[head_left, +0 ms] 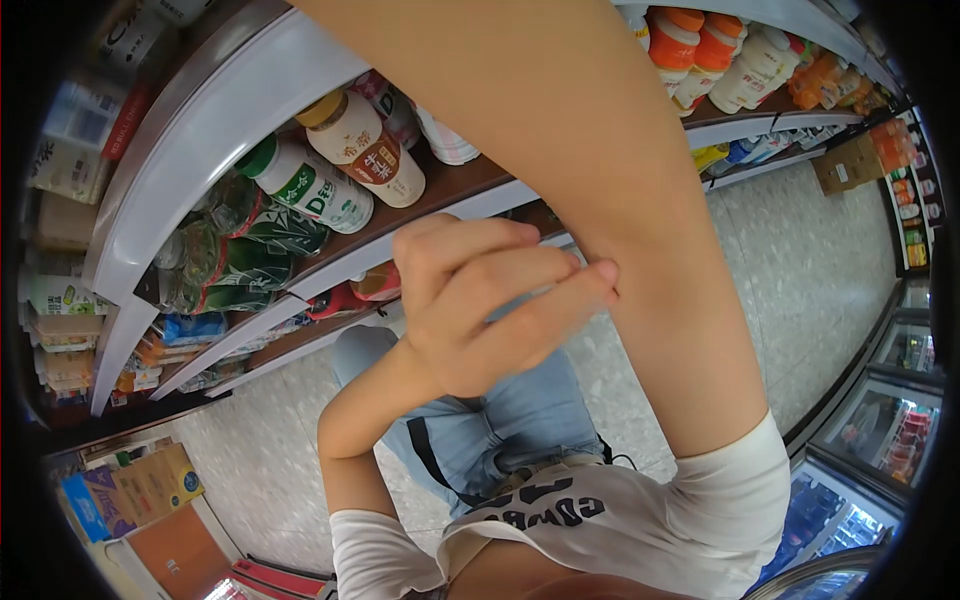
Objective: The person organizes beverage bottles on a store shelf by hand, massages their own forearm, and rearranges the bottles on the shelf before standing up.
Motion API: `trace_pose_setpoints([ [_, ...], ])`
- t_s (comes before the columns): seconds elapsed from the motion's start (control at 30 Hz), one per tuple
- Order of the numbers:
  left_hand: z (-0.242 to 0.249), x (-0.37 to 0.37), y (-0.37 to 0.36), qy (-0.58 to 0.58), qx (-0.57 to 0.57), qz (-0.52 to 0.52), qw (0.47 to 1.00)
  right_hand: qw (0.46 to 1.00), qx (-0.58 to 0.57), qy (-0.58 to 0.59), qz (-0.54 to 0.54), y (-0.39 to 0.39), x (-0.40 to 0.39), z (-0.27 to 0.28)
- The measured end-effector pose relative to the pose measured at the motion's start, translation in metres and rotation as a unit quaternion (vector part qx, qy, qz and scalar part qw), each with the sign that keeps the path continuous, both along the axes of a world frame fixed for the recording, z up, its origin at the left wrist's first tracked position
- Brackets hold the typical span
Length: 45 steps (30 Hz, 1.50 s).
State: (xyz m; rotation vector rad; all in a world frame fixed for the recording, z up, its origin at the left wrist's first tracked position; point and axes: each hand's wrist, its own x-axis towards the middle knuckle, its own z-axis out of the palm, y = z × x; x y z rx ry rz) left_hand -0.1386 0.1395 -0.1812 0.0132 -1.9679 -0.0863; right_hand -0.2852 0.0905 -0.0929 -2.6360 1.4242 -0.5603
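My left hand (475, 300) is raised in front of my body, its fingers loosely bent and apart, with nothing visible in them. Its fingertips rest against the inside of my right arm (640, 220) near the elbow crease; the fingers are slightly blurred. That arm reaches up and leaves the frame at the top, so my right hand is out of sight. Beyond my left hand, on the shelf, stand a cream bottle with a yellow cap (365, 150) and a white bottle with a green cap (310, 185). Green-labelled clear bottles (245, 240) stand beside them.
White-edged shelves (215, 125) curve along the left and top, holding several drinks, including orange-capped bottles (700, 50). A cardboard box (848, 168) sits on the tiled floor (780, 230). Glass-fronted coolers (880, 430) line the right side. More boxes (135, 490) stand at lower left.
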Motion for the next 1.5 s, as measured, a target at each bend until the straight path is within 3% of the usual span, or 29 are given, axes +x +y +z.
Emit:
trace_pose_setpoints([
  [0.23,0.0,-0.001,0.023,0.039,-0.015,-0.027,0.999,0.999,0.034,0.006,-0.019,0.006,-0.007,-0.014],
  [0.43,0.009,0.001,0.009,-0.018,0.001,0.089,0.996,0.999,0.046,0.012,-0.025,0.009,-0.01,-0.021],
  [0.63,0.002,0.001,0.008,0.01,-0.053,0.046,0.997,0.998,0.052,0.017,-0.031,0.012,-0.012,-0.024],
  [0.87,0.007,0.002,0.012,0.001,-0.031,0.088,0.996,0.998,0.054,0.016,-0.03,0.013,-0.012,-0.023],
  [1.5,0.016,-0.009,0.012,-0.017,0.04,0.049,0.998,0.998,0.056,0.02,-0.03,0.011,-0.013,-0.02],
])
